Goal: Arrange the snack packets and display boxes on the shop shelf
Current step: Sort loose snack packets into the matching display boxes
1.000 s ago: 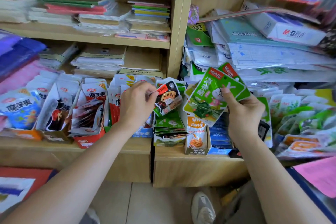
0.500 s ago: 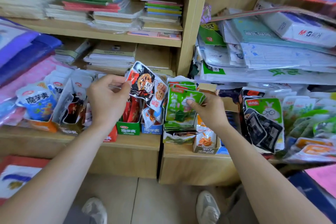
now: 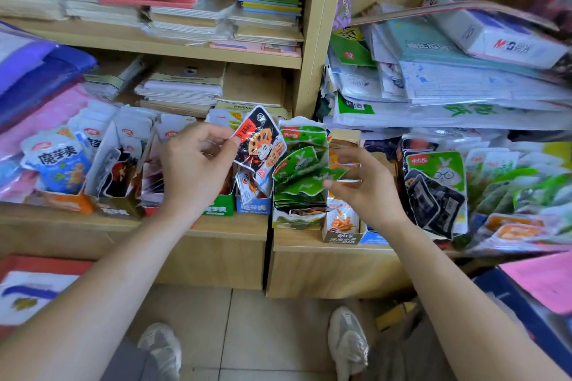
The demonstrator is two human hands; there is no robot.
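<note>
My left hand pinches a black snack packet printed with lotus-root slices, held up above the green display box and the blue display box. My right hand hovers with blurred, loosely spread fingers at the right edge of a fanned stack of green snack packets. That stack stands in a torn green box. Beside it, partly behind my right hand, is a box of orange snack packets. All the boxes sit on the lower wooden shelf.
More white, blue and red packets in boxes crowd the shelf to the left. Green and black rabbit packets pile up on the right. Notebooks and paper stacks fill the shelves above. My shoes stand on the tiled floor.
My right hand has set the green packets into the torn box and drawn back a little to the right. My left hand still holds the black packet, now raised slightly.
</note>
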